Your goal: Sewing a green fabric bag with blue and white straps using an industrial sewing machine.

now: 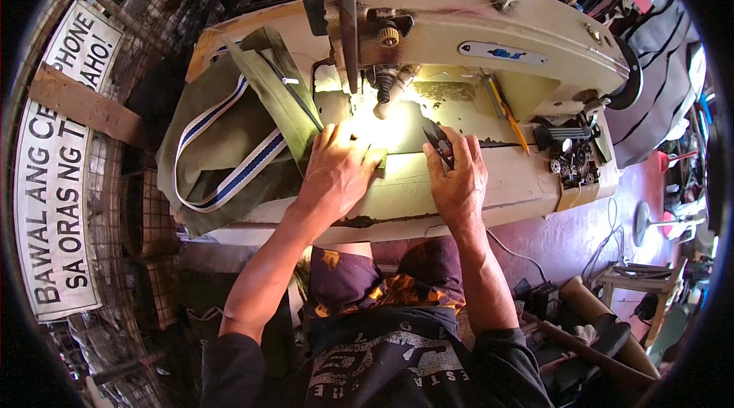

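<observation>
My left hand (342, 171) rests over the edge of an olive-green fabric piece (267, 102), fingers bent down onto it near the needle area and thumb pointing right. A small green end of cloth shows by that thumb. The piece has a dark zipper (294, 91) with a light pull and a white strap with a blue stripe (229, 186) looped on it. In my right hand (462, 171) is a pair of small black thread snips (437, 142), blades pointing up and left. Both hands are at the sewing machine (489, 18), whose bright lamp washes out the needle area.
A yellow pencil or stick (508, 117) leans on the machine bed. Bobbins and small metal parts (573, 167) sit in a holder at the bed's right. A handwheel (628, 75) projects at right. Wire mesh and a white sign (57, 217) stand at left.
</observation>
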Demonstrator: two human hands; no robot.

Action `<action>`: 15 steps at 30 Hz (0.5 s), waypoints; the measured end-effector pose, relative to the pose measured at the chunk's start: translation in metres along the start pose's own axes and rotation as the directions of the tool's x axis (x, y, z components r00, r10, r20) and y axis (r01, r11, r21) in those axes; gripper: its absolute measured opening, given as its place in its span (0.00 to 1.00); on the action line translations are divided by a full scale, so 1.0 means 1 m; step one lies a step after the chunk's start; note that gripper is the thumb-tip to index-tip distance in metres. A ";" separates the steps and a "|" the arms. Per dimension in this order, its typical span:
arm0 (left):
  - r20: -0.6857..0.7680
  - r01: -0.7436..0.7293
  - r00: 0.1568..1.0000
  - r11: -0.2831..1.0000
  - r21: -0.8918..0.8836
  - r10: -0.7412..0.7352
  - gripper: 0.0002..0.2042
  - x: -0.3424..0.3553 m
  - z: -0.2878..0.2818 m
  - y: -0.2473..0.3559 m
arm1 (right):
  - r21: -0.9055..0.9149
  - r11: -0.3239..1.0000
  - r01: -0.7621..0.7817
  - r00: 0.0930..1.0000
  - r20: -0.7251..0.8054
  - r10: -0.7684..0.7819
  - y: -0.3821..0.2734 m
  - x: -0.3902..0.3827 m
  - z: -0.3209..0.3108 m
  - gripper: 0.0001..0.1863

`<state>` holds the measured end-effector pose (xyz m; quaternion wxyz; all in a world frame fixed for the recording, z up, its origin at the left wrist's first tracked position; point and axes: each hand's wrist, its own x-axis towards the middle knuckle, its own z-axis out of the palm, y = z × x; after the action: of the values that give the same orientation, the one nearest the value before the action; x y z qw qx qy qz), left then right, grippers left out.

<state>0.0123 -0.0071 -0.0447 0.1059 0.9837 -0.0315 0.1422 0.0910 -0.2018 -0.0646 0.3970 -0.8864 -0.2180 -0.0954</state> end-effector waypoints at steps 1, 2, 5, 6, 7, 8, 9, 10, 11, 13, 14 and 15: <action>0.011 -0.103 0.995 0.995 -0.001 0.103 0.14 -0.001 -0.004 -0.002 | -0.001 1.000 0.003 1.000 -0.021 -0.003 0.001 0.000 -0.002 0.20; 0.015 -0.105 0.994 0.994 0.000 0.105 0.14 -0.003 -0.008 -0.004 | 0.024 1.000 0.008 1.000 -0.001 -0.008 0.000 0.000 -0.002 0.20; 0.070 -0.035 0.996 0.989 -0.145 0.046 0.18 -0.006 -0.014 -0.009 | 0.121 0.990 0.070 0.995 0.064 -0.078 -0.001 0.002 -0.004 0.20; 0.048 -0.040 0.998 0.987 -0.158 0.048 0.17 -0.007 -0.014 -0.009 | 0.180 0.980 0.090 0.988 0.111 -0.111 -0.002 0.003 -0.005 0.20; 0.027 -0.047 0.998 0.984 -0.172 0.052 0.17 -0.008 -0.014 -0.009 | 0.260 0.958 0.124 0.979 0.123 -0.160 -0.004 0.005 -0.002 0.22; -0.009 -0.053 0.999 0.982 -0.181 0.052 0.17 -0.009 -0.012 -0.008 | 0.265 0.952 0.153 0.975 0.119 -0.189 -0.006 0.009 0.001 0.22; 0.005 -0.061 0.998 0.981 -0.183 0.063 0.17 -0.009 -0.009 -0.008 | 0.333 0.915 0.227 0.948 0.140 -0.286 -0.008 0.013 0.004 0.21; -0.037 -0.062 0.998 0.986 -0.155 0.057 0.15 -0.009 -0.006 -0.007 | 0.376 0.883 0.280 0.903 0.208 -0.375 -0.011 0.019 0.010 0.20; -0.080 -0.059 0.996 0.990 -0.127 0.049 0.13 -0.009 -0.003 -0.007 | 0.359 0.907 0.221 0.858 0.370 -0.356 -0.011 0.025 0.010 0.14; -0.132 -0.015 0.991 0.981 -0.194 -0.011 0.11 -0.009 0.003 -0.007 | 0.330 0.920 0.211 0.840 0.420 -0.343 -0.015 0.038 0.016 0.13; -0.175 0.035 0.981 0.963 -0.269 -0.084 0.09 -0.007 0.005 -0.008 | 0.311 0.927 0.208 0.814 0.471 -0.341 -0.017 0.044 0.020 0.12; -0.263 -0.006 0.962 0.954 -0.299 -0.077 0.08 -0.004 0.008 -0.009 | 0.242 0.968 0.071 0.780 0.592 -0.204 -0.018 0.050 0.022 0.13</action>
<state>0.0116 0.0004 -0.0548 0.2582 0.9282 -0.0198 0.2673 0.1271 -0.1589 -0.0497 0.3865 -0.8050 -0.4078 0.1907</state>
